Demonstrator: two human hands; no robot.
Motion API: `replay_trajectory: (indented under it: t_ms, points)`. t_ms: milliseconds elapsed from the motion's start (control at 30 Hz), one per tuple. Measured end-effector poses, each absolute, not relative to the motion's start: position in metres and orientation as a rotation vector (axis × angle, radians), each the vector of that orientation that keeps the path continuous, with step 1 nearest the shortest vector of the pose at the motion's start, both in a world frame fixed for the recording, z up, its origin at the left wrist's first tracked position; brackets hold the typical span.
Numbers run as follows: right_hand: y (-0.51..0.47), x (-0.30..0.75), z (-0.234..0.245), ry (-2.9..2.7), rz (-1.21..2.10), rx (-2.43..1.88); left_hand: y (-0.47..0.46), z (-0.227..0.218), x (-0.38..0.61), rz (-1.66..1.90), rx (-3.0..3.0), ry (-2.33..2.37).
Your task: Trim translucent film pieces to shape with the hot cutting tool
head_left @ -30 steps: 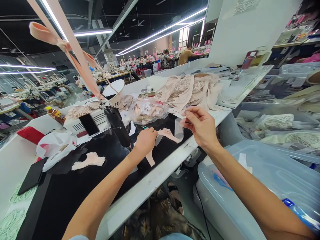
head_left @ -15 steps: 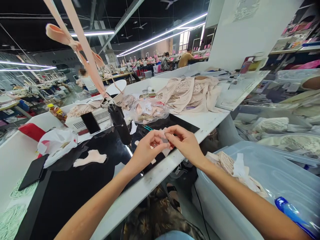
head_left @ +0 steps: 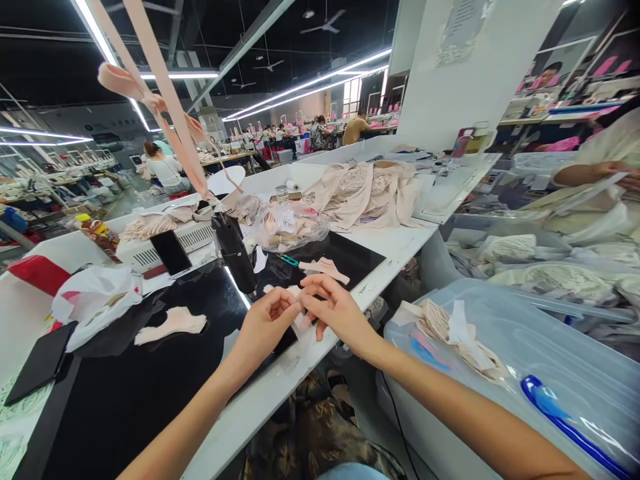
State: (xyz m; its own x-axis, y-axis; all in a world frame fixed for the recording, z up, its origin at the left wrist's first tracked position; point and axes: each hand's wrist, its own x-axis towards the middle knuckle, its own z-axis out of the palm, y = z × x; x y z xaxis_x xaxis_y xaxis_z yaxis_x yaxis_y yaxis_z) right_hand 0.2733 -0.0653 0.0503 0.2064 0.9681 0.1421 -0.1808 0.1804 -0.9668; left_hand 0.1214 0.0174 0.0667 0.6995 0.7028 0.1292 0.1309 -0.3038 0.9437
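Note:
Both hands meet over the near edge of the table. My left hand is closed, thumb and forefinger pinched at a small pale pink fabric piece. Fingertips of my right hand press together against the left ones at the same piece, its other fingers curled. Most of the piece is hidden by the fingers. Just beyond the hands, a cut pink fabric piece lies on the black work surface, beside teal thread snips. Another cut pink piece lies farther left.
A black machine head stands beyond my left hand, pink straps hanging above it. Behind are a plastic bag of fabric parts and a beige garment heap. A lidded clear bin stands right; a co-worker's hand handles material beyond.
My hands have shifted left and slightly lower with the view. The cut pink piece beyond them now shows on the black surface. A co-worker has come into view at the right.

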Motion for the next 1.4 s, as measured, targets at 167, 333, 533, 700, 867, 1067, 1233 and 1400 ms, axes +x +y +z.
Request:
replay_trajectory:
  t_ms: [167,333,533,700,867,1067,1233,1400]
  points:
    - [-0.072,0.263,0.044,-0.935,1.172,-1.000,0.016,0.062,0.113,0.676,1.775,0.650]
    - [-0.073,0.257,0.034,-0.925,1.276,-1.010,0.012,0.062,0.106,0.675,1.696,0.668]
    - [-0.073,0.256,0.024,-0.977,1.359,-1.052,0.006,0.066,0.101,0.678,1.623,0.764]
    - [-0.077,0.258,0.024,-1.021,1.369,-1.122,0.003,0.067,0.095,0.725,1.627,0.808]
    - [-0.079,0.262,0.023,-1.051,1.335,-1.193,0.002,0.068,0.083,0.719,1.554,0.815]
    - [-0.083,0.270,0.025,-1.080,1.277,-1.304,0.007,0.062,0.071,0.674,1.487,0.838]
    - [-0.085,0.278,0.021,-1.034,1.270,-1.361,0.010,0.058,0.066,0.675,1.398,0.868]
    - [-0.084,0.282,0.016,-0.998,1.260,-1.409,0.011,0.057,0.059,0.673,1.318,0.882]
